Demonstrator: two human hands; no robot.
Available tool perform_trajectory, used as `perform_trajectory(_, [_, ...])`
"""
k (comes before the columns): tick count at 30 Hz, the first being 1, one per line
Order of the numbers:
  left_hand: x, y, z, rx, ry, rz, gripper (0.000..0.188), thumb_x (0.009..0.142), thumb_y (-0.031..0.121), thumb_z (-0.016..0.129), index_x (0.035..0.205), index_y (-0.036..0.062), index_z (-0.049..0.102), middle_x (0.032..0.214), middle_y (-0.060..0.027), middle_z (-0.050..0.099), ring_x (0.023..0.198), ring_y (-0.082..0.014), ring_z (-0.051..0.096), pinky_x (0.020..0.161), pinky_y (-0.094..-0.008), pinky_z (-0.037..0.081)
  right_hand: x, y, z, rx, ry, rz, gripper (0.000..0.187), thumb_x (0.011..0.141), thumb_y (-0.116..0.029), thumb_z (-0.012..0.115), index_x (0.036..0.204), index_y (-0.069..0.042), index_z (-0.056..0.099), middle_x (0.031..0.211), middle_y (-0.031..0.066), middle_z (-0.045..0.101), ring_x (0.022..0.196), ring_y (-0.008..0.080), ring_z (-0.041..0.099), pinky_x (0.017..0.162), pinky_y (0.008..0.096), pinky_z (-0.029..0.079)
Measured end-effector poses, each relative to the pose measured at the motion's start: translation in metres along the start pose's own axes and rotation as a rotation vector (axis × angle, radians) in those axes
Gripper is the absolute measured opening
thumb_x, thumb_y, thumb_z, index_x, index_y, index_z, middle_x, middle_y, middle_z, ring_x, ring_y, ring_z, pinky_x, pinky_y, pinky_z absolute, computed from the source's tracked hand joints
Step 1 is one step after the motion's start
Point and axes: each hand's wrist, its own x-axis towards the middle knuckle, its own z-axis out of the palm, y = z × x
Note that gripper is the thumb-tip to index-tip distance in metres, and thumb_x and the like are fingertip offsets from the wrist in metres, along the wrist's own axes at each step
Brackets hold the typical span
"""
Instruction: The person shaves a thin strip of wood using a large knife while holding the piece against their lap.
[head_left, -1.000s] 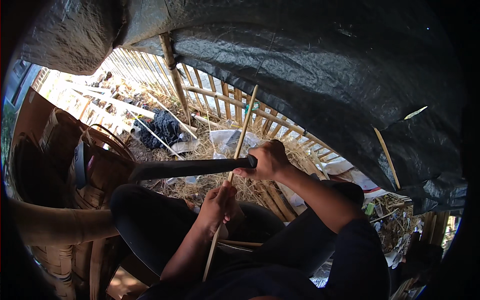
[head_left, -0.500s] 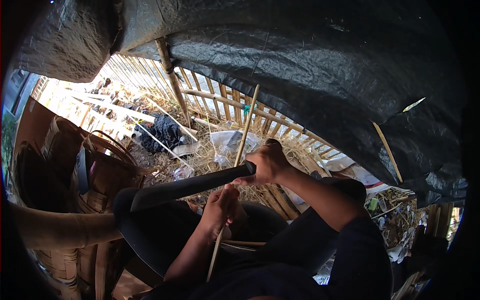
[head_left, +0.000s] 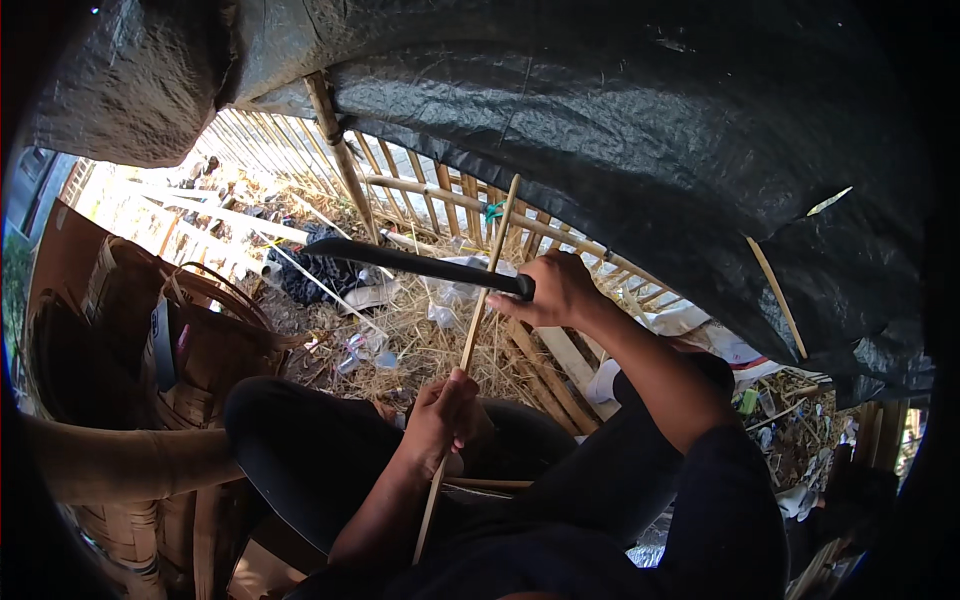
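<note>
A long, thin bamboo strip (head_left: 470, 345) slants up and away from my lap. My left hand (head_left: 440, 415) is closed round its lower part, between my bent knees. My right hand (head_left: 553, 290) grips the handle of a machete (head_left: 420, 265), whose dark broad blade points left and crosses the strip near its upper part. The thumb of that hand lies close against the strip. Most of the handle is hidden in my fist.
Woven bamboo baskets (head_left: 200, 350) stand at my left beside a thick bamboo pole (head_left: 130, 462). A black tarp (head_left: 640, 130) hangs ahead and to the right, over a bamboo slat fence (head_left: 455, 200). Straw, plastic scraps and a dark cloth bundle (head_left: 310, 275) litter the ground.
My right hand and the machete have moved up and away along the bamboo strip, from near my left hand toward its far end. My left hand has stayed in place.
</note>
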Motion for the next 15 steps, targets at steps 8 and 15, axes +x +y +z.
perform_trajectory(8, [-0.008, 0.008, 0.003, -0.257, -0.047, -0.061, 0.040, 0.102, 0.044, 0.042, 0.075, 0.0138, 0.043, 0.052, 0.0061, 0.030, 0.036, -0.0051, 0.029, 0.032, -0.0191, 0.029, -0.001, 0.021, 0.013, -0.063, -0.007, -0.043, 0.016, 0.051, -0.018, 0.066, 0.063, -0.008, 0.063, 0.065, 0.0167, 0.063, 0.070, 0.0352, 0.066, 0.064, 0.0433, 0.053])
perform_trajectory(15, [-0.010, 0.010, -0.001, -0.170, 0.032, -0.028, 0.038, 0.100, 0.046, 0.046, 0.076, 0.0160, 0.044, 0.054, 0.0063, 0.033, 0.037, -0.0047, 0.030, 0.031, -0.0193, 0.028, -0.015, -0.012, 0.029, 0.001, 0.025, -0.088, 0.013, 0.053, -0.016, 0.068, 0.061, -0.008, 0.061, 0.060, 0.0150, 0.061, 0.065, 0.0366, 0.063, 0.067, 0.0451, 0.050])
